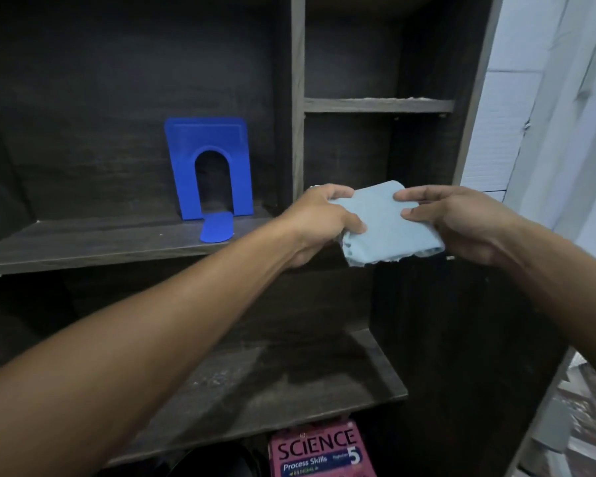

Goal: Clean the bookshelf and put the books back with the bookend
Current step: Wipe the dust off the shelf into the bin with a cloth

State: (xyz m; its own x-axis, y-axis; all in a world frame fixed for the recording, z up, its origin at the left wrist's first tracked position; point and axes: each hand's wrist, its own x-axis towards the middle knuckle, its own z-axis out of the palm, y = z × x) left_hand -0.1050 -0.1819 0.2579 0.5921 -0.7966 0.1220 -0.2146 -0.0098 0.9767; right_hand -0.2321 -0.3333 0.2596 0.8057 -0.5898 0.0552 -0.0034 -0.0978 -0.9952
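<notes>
pale wall point(544, 98) at right, dim light

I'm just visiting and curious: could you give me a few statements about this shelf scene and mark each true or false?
1. Both hands hold the cloth. True: the left hand and right hand each have a grip on it.
2. The bookend is red. False: it is blue.
3. The bookend stands upright on the shelf. True.
4. Books fill the shelf beside the bookend. False: no books stand there.
5. A Science book shows at the bottom of the view. True.
</notes>
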